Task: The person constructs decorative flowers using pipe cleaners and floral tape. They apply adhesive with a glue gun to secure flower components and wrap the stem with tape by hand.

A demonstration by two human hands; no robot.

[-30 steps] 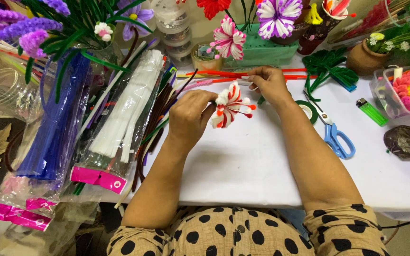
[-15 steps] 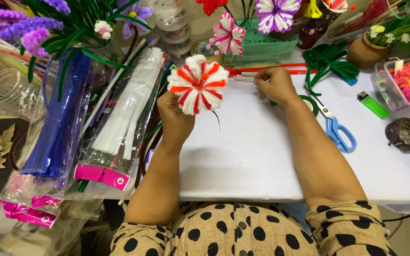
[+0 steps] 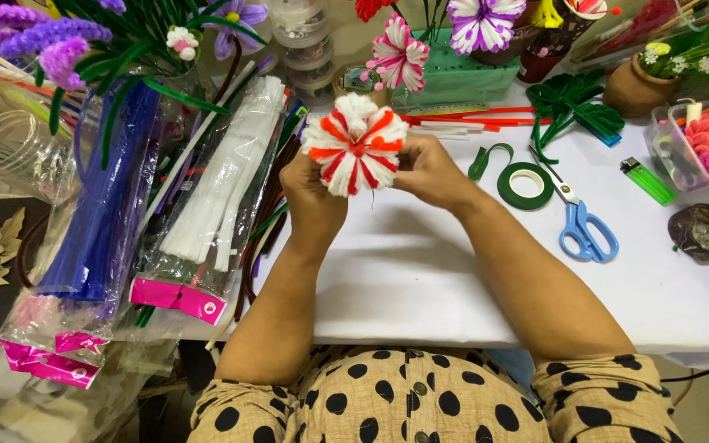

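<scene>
1. Head view: the left hand [image 3: 315, 193] and right hand [image 3: 430, 171] pinch a red-and-white pipe-cleaner flower [image 3: 356, 144] from either side, held up above the white table [image 3: 420, 279].
2. Beside the left arm, clear bags hold white pipe cleaners [image 3: 219, 176] and blue pipe cleaners [image 3: 96, 213].
3. Behind the flower, a green block [image 3: 453, 78] carries standing pink-and-white and purple-and-white flowers.
4. At right, a clear plastic tub [image 3: 703, 143] holds pink and yellow blooms; a brown clay pot [image 3: 638, 86] holds small pale flowers.
5. Green tape roll [image 3: 525, 185], blue scissors [image 3: 584, 226] and a green lighter [image 3: 648, 180] lie near the right forearm.
</scene>
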